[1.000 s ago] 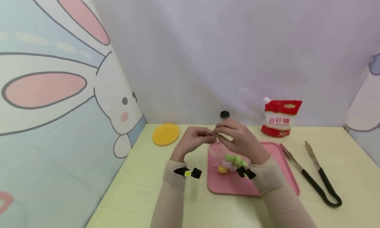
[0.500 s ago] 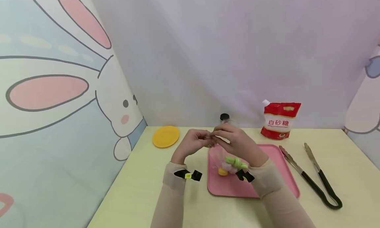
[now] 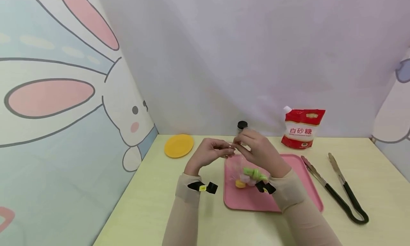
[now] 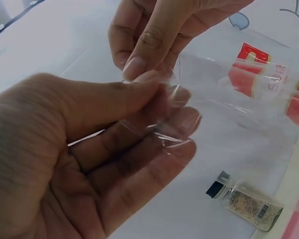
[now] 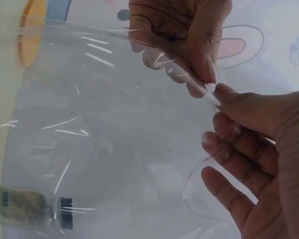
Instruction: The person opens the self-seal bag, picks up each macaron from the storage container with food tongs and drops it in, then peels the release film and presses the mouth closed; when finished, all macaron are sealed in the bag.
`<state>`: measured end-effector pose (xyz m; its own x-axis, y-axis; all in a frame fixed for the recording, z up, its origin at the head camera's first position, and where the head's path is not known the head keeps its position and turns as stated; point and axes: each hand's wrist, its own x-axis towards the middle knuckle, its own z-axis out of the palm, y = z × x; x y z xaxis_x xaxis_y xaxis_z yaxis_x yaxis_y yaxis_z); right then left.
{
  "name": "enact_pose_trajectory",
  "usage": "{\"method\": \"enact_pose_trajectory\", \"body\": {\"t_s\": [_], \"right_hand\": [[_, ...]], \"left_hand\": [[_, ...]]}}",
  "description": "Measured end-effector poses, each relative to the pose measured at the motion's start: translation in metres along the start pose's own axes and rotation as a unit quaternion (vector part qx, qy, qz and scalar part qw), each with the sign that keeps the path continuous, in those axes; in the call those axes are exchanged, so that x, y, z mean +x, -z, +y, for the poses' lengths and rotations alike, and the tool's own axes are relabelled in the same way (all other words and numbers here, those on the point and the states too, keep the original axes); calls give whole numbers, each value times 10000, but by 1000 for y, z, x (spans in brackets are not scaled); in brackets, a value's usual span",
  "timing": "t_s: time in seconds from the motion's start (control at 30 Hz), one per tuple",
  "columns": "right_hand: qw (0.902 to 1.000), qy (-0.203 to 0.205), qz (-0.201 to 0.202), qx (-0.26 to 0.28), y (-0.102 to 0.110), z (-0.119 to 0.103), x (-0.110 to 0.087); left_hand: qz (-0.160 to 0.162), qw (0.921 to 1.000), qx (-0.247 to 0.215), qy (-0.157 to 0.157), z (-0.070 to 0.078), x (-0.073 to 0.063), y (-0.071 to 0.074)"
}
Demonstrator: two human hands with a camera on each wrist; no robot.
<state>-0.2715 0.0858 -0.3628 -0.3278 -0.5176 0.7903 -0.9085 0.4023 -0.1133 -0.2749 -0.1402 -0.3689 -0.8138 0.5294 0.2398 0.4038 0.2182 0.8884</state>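
My left hand [image 3: 209, 154] and my right hand [image 3: 260, 151] meet above the far left part of a pink tray [image 3: 230, 198]. Between thumb and fingers, each pinches the edge of a clear plastic bag [image 5: 114, 89]. Its film hangs down toward the tray in the head view and spreads wide in the right wrist view. Below lie a light green knotted piece [image 3: 255, 174], pale pinkish pieces [image 3: 245, 178] and a yellow piece [image 3: 240, 184]. Whether these lie inside the bag or behind its film, I cannot tell.
A black-capped glass seasoning jar [image 4: 254, 204] stands behind the hands. At the back right is a red and white sugar pouch [image 3: 301, 129]. Black-handled tongs [image 3: 342, 199] lie right of the tray, and a yellow plate [image 3: 178, 146] lies at the back left.
My right hand's fingers have drawn closer together and shifted slightly at the bag's edge. The left hand stays almost in place. The things on the table have not moved.
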Motion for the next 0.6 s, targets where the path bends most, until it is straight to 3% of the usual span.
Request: {"method": "enact_pose_trajectory", "body": {"t_s": [0.17,0.4,0.6], "right_hand": [[9995,-106,267,-165,-7,3,-2],[9978,459,438,195,-15,5,-1],[9982,379,75,459,-10,3,-3]], "left_hand": [[96,9993,-25,-363,-5,1,0],[47,9995,-241,-197,-6,1,0],[-101,9997,-215,-55,-3,0,0]]}}
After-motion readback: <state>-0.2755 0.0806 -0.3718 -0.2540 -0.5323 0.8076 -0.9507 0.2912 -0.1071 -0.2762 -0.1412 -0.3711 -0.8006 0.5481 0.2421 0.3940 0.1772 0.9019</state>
